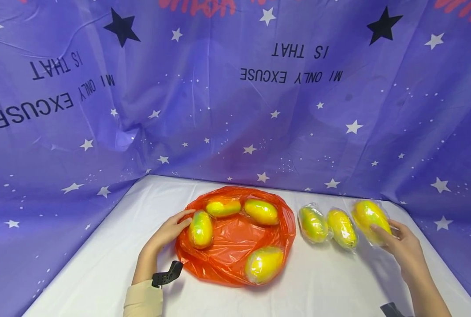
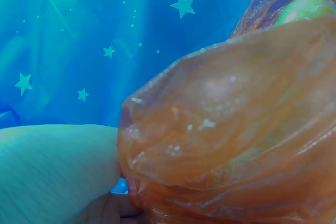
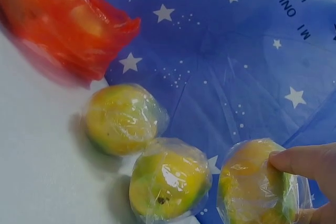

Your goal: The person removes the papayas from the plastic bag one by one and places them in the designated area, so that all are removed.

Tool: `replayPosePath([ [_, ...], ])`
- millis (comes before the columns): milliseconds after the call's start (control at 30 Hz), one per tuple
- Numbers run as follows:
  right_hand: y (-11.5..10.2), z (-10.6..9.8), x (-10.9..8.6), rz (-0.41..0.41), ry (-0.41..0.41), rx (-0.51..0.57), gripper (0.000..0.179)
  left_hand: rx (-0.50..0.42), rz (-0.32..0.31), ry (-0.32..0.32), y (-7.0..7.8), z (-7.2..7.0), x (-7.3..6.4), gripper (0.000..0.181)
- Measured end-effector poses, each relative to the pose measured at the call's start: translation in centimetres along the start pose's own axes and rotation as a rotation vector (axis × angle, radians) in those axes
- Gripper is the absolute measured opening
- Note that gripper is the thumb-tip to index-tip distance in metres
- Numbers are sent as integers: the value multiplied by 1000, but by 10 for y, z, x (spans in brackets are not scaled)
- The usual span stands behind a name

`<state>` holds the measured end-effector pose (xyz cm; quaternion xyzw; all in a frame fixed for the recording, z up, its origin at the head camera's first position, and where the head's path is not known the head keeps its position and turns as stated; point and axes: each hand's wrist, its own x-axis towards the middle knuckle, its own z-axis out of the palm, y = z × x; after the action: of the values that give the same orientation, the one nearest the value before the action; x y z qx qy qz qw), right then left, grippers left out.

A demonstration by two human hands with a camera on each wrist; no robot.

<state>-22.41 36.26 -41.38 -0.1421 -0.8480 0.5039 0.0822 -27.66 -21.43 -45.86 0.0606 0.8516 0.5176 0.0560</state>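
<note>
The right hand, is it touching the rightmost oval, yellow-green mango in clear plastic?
Touching. The right wrist view shows the right hand with its fingers against the rightmost wrapped mango.

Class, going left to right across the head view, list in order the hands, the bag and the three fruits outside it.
Left hand → red plastic bag → yellow-green, plastic-wrapped oval fruit → second such fruit → third such fruit → right hand.

Purple backdrop (image 1: pixel 223 110) (starry), white table (image 1: pixel 322 281)
</note>
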Motion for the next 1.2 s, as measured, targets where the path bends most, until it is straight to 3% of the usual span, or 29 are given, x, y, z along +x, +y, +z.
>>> replayPosePath([
  [900, 20, 1, 15, 157, 34, -186, 94, 12, 6, 7, 0, 0, 0, 44],
  [1067, 24, 0, 16, 147, 21, -217, 92, 24, 47, 2, -2, 0, 0, 44],
  [1200, 27, 1, 16, 130, -1, -244, 90, 31, 40, 4, -1, 0, -1, 44],
])
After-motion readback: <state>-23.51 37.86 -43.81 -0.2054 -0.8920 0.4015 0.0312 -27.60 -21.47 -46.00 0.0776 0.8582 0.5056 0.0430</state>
